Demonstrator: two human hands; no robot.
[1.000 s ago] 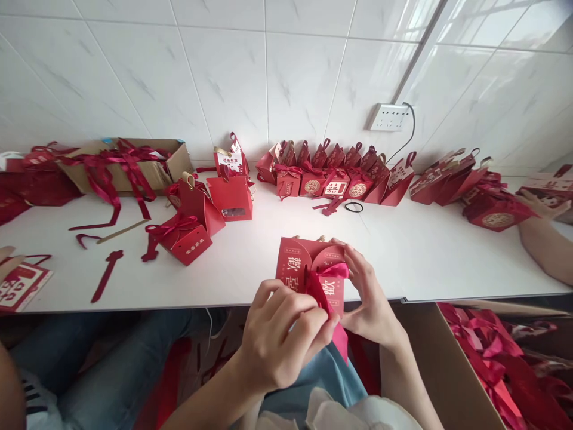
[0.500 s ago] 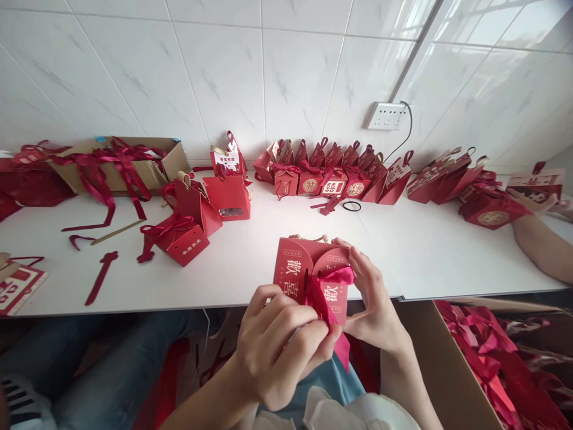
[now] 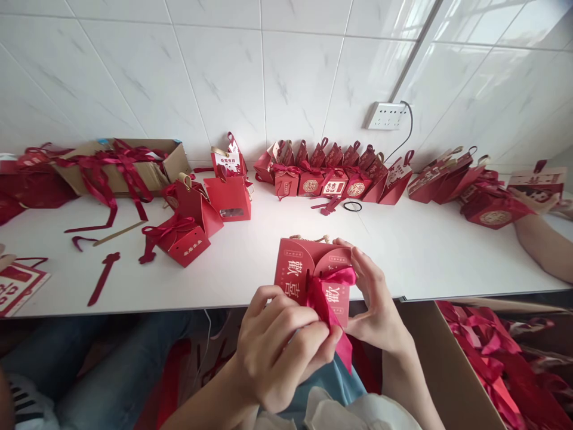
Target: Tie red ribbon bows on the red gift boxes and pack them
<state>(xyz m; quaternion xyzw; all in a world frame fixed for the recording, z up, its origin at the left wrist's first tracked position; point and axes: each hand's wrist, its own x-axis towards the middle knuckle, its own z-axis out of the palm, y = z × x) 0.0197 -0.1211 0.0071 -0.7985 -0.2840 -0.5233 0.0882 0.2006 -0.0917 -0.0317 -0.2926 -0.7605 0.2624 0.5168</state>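
Observation:
A red gift box with gold Chinese characters is held up at the front edge of the table, a twisted gold cord handle at its far side. A glossy pink-red ribbon is tied through slots in its overlapping flaps, one tail hanging down. My left hand is closed, its thumb and fingers pinching the ribbon against the box front. With fingers behind and thumb near the lower corner, my right hand grips the box's right side. The fingertips of my left hand are partly hidden.
Several red gift boxes line the white table along the tiled wall. A cardboard box draped with ribbons stands at left, near loose straps. At lower right is a carton of ribboned boxes. Co-workers sit at both sides.
My hands and the box stay almost where they were. The ribbon tail has shifted slightly right, and the whole view has moved a little.

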